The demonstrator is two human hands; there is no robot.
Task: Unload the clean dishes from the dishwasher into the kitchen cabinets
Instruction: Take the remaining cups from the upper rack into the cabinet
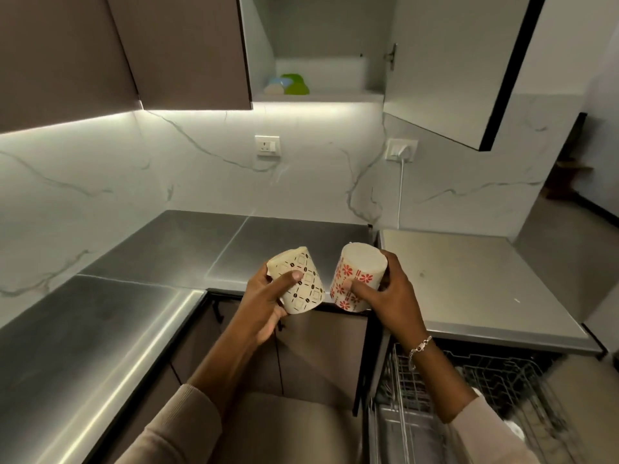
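Left hand [264, 303] gripping brown-patterned cup [299, 279], right hand [388, 293] gripping red-flowered cup [356, 277], no readable writing

Two cream cups, one with a dark brown lattice print [301, 283] and one with red flowers [356, 277], are held side by side with bases tilted up, just apart, above the surface edge and left of the open dishwasher rack [469, 380], below the open cabinet [321, 45]
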